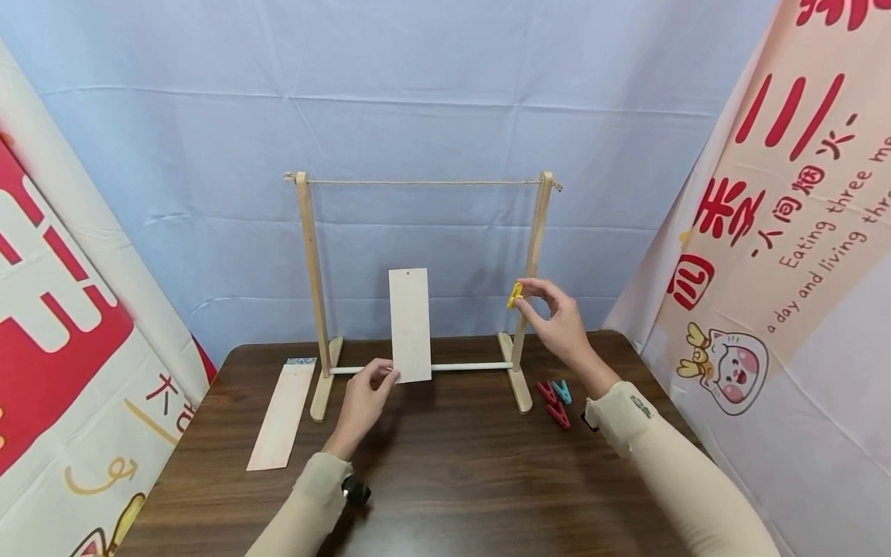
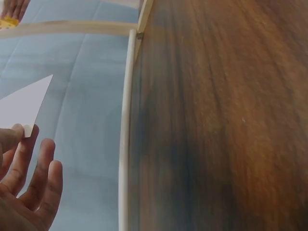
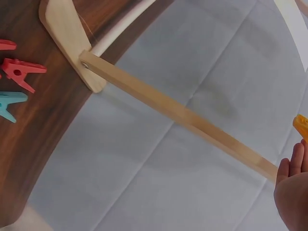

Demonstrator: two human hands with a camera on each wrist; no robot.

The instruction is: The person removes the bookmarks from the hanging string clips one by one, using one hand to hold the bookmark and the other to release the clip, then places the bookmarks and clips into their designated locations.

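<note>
My left hand (image 1: 365,398) pinches a white rectangular card (image 1: 411,325) by its lower left corner. The card stands upright in the air, with a small hole near its top edge. In the left wrist view, thumb and forefinger grip the card's corner (image 2: 24,108) while the other fingers spread apart. Near the rack's right post, my right hand (image 1: 557,317) pinches a yellow clothespin (image 1: 515,295) between thumb and fingers. The clothespin (image 3: 301,126) shows only partly at the right wrist view's edge. Above both hands, a thin string (image 1: 425,182) runs across the wooden rack (image 1: 313,263).
A second long white card (image 1: 281,418) with a blue patterned top strip lies on the dark wooden table (image 1: 445,480) at left. Red clothespins (image 1: 557,414) and a light blue clothespin (image 1: 561,391) lie right of the rack. A white bar (image 1: 473,367) joins the rack's feet.
</note>
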